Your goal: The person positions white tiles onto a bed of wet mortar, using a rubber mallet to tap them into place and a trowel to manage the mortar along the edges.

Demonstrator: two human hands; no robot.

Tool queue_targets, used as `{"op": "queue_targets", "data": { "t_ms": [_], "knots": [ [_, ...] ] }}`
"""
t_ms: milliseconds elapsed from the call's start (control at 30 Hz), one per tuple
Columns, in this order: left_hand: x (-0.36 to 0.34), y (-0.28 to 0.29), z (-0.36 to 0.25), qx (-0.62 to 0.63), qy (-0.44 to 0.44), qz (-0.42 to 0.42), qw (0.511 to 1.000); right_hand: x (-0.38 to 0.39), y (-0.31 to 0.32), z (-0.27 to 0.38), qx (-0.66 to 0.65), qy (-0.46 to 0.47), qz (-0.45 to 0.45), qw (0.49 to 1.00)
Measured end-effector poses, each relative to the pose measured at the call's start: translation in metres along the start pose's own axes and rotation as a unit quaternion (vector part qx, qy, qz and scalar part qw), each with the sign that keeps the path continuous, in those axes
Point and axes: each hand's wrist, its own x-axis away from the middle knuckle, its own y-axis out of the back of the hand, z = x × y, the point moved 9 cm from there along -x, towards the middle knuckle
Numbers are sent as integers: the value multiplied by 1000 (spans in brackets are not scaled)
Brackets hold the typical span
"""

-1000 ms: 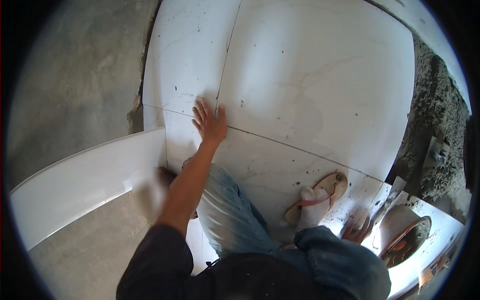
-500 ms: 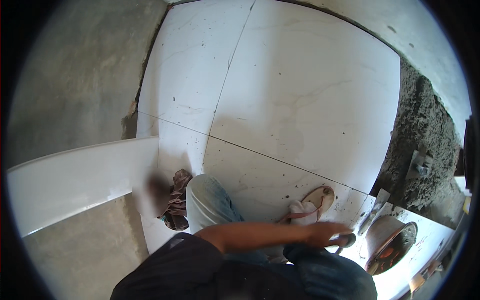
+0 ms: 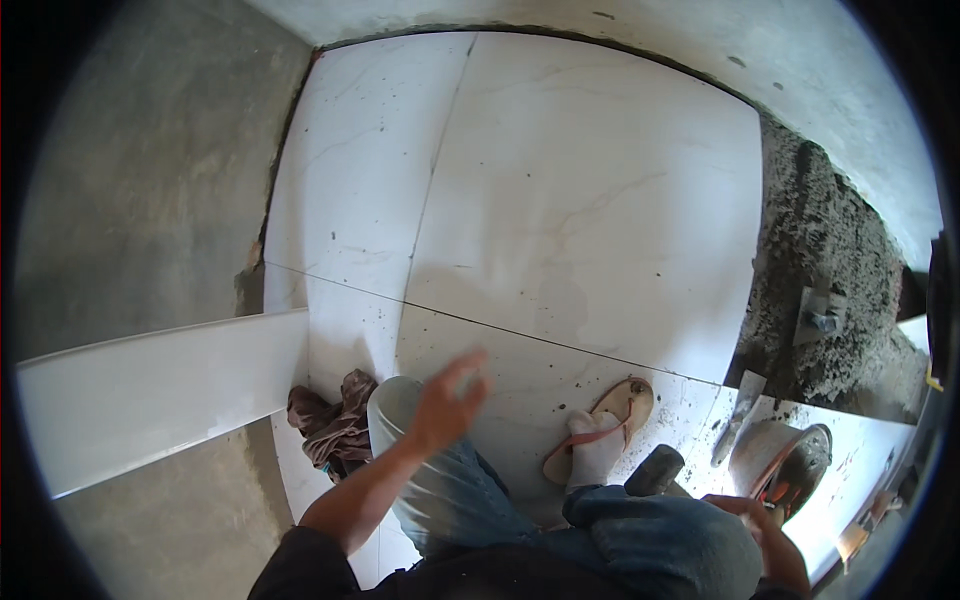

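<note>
My left hand [image 3: 452, 400] is raised over my left knee, slightly blurred, fingers apart and nothing in it. A crumpled brown cloth [image 3: 335, 425] lies on the floor to the left of that knee. Beside my right knee, my right hand [image 3: 738, 508] is closed around the handle of a mallet. The mallet's dark head [image 3: 655, 470] shows above the knee, while most of its handle is hidden behind my leg. Large white floor tiles [image 3: 580, 220] with faint veins spread ahead of me.
A bucket [image 3: 765, 460] lies tipped at the right, near a flat trowel [image 3: 738, 415]. Another trowel [image 3: 822, 320] rests on rough grey mortar [image 3: 830, 240]. My sandalled foot [image 3: 597, 450] is on the tiles. A long white tile piece [image 3: 170, 385] extends left; concrete walls stand behind.
My left arm, which stretched across to the right near the mallet, has swung back left. The mallet head has moved slightly left. A blurred brown shape beside the cloth is gone, and the cloth spreads farther left.
</note>
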Motion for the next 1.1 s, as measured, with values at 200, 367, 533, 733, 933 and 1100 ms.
{"op": "queue_targets", "data": {
  "t_ms": [200,367,533,733,933,1100],
  "knots": [
    [6,-157,-42,295,-10,154,943,39,10,92,-20,4,61,998],
    [14,-213,-94,353,-93,-5,931,39,17,209,-110,151,16,982],
    [-89,-228,-98,667,301,42,681,57,35,191,-156,128,22,979],
    [-275,-24,-78,-175,-95,-436,878,86,101,204,-252,213,-223,917],
    [-263,-230,-103,-412,-253,-112,868,109,220,247,-479,436,-389,655],
    [-41,-391,-136,29,-324,486,811,137,227,379,-366,522,-388,666]
  ]
}}
